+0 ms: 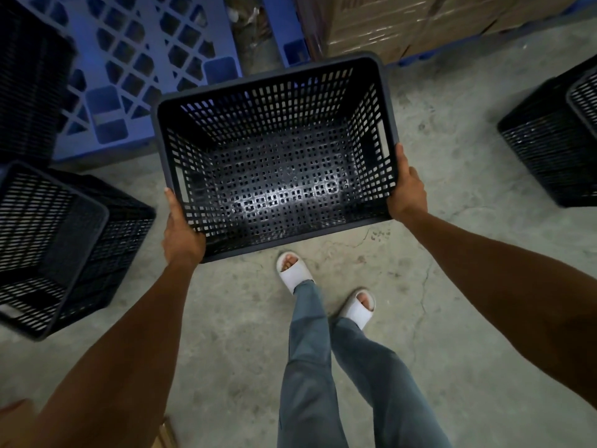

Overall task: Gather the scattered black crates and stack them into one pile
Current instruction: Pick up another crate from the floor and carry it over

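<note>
Crate [274,156] held between left grip [182,234] and right grip [407,192].

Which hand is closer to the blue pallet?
Left. The left hand grips the held crate's left side, just below the blue pallet. The right hand grips the opposite side, farther away.

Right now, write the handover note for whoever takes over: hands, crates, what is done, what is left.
Left hand and right hand: each in a grip on a short side of the empty black perforated plastic crate, held above the concrete floor.
Black crates at left: apparently two nested, tilted.
Black crates at right: seemingly nested too.
Another black crate on the blue plastic pallet.
Done: one crate picked up.
Left: choose one pile, add the rest.
</note>
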